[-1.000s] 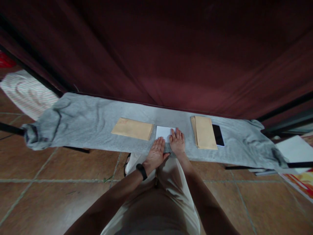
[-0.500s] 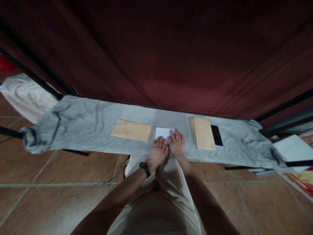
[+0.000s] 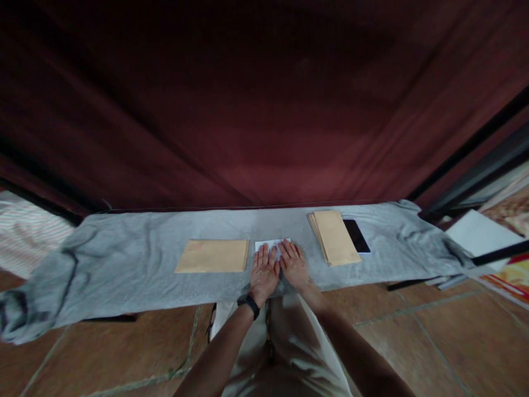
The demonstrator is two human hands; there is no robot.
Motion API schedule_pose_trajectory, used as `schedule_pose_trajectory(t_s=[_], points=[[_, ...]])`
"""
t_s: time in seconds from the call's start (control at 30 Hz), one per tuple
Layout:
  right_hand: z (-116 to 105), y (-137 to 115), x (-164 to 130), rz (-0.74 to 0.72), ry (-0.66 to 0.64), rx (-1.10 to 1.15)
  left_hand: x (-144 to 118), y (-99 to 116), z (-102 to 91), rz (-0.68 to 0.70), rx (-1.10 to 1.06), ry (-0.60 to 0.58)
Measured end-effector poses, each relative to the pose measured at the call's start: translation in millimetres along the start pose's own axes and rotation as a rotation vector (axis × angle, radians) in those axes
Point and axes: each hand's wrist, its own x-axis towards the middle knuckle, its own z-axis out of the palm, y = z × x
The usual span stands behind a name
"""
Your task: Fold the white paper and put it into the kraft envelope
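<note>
From the head view, the left hand (image 3: pixel 263 272) and the right hand (image 3: pixel 293 264) lie flat, side by side, fingers stretched out and palms down on a white sheet of paper (image 3: pixel 268 246), of which only the far edge shows beyond the fingertips. Neither hand grips anything; both simply press down. The paper rests on a grey cloth (image 3: pixel 136 259) that covers a long narrow table, near its front edge and about midway along it. Just to the left of the paper lies a single brown envelope (image 3: pixel 211 256), close to the left hand but apart from it. To the right, well clear of the right hand, sits a stack of brown envelopes (image 3: pixel 333 237), and a dark phone (image 3: pixel 356 236) lies just beside that stack. It looks as if the sheet is folded, though the hands hide most of it. To flatten it well, even pressure from both palms, sliding outward along the crease, would probably keep the edges aligned
</note>
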Motion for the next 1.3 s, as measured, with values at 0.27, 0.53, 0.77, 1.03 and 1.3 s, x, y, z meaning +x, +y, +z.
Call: schedule_pose_trajectory(t_s=[0.27,0.53,0.77,1.03,1.3], points=[[-1.6,2.7,-25.1,-0.032,0.042,0.032,-0.9,0.1,-1.6,0.003,0.000,0.010],[-19.0,10.0,-41.7,-0.143,-0.010,0.011,-0.9,-0.6,-2.9,0.016,0.015,0.005],[-29.1,25.8,-59.7,-0.175,-0.049,0.045,-4.4,-5.5,-10.0,0.083,-0.013,0.020],[-26.1,28.7,-41.5,-0.095,-0.023,0.154,-9.9,-13.4,-17.5,0.219,-0.005,-0.026],[-11.8,13.3,3.9,-0.048,-0.030,0.059,-9.3,-12.0,-15.1,0.200,0.014,-0.044]])
